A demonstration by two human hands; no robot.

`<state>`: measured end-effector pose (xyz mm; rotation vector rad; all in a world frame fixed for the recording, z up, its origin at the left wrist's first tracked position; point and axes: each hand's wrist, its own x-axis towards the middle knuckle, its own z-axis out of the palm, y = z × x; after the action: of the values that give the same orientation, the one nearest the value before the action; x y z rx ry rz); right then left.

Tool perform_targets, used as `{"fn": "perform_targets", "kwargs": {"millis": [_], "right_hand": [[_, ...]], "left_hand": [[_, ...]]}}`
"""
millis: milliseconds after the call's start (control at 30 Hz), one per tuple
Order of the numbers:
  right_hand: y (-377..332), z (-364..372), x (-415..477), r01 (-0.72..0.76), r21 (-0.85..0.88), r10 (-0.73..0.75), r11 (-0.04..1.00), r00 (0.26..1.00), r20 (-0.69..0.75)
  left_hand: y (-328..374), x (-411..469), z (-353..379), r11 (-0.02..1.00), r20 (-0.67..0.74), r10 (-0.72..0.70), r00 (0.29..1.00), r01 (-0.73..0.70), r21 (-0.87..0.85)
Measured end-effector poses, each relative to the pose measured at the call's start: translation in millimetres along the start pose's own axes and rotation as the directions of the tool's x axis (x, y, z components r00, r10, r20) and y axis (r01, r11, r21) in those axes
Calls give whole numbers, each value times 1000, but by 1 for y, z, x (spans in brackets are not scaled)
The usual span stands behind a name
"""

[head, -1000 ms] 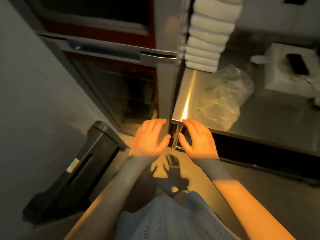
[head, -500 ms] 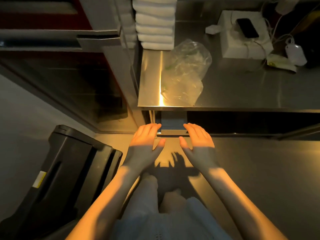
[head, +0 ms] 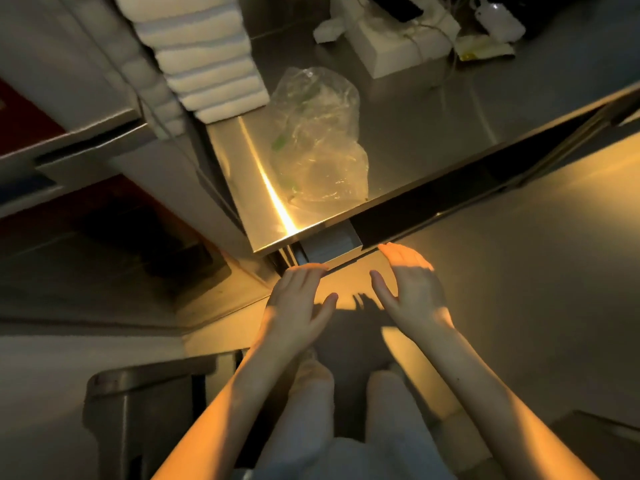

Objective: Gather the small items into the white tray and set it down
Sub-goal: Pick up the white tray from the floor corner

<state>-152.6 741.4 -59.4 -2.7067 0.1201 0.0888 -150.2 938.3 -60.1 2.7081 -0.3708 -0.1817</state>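
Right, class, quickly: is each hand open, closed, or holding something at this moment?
Left hand: open, fingers straight, holding nothing.
Right hand: open, fingers straight, holding nothing.

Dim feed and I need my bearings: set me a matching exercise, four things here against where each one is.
Things:
1 clear plastic bag
2 stack of white towels
3 dark phone
4 left hand

Places:
A on the white box
B in front of the steel counter, at its near corner, holding nothing
C lying on the counter by its front edge
D stacked at the counter's back left corner

Pairs: 1-C; 2-D; 3-A; 4-B
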Motion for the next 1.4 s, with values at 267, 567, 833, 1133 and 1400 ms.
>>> {"fn": "perform_targets", "kwargs": {"millis": [267, 567, 833, 1133, 1400], "right_hand": [[21, 75, 14, -124, 12, 124, 992, 991, -38], [105, 206, 47, -38, 17, 39, 999, 996, -85], [163, 341, 95, 95, 44, -86, 995, 982, -168], [216, 441, 165, 238, -26, -237, 971, 942, -239], [220, 469, 199, 367, -44, -362, 929, 881, -305]], "left_hand": [[-45, 26, 81, 992, 65, 130, 989, -130, -5], [-82, 60, 223, 997, 35, 81, 996, -80, -21], [-149, 102, 341, 995, -52, 84, 995, -87, -53], [-206, 165, 439, 991, -141, 113, 984, -121, -54], [-232, 189, 459, 990, -248, 118, 962, -134, -51]]}}
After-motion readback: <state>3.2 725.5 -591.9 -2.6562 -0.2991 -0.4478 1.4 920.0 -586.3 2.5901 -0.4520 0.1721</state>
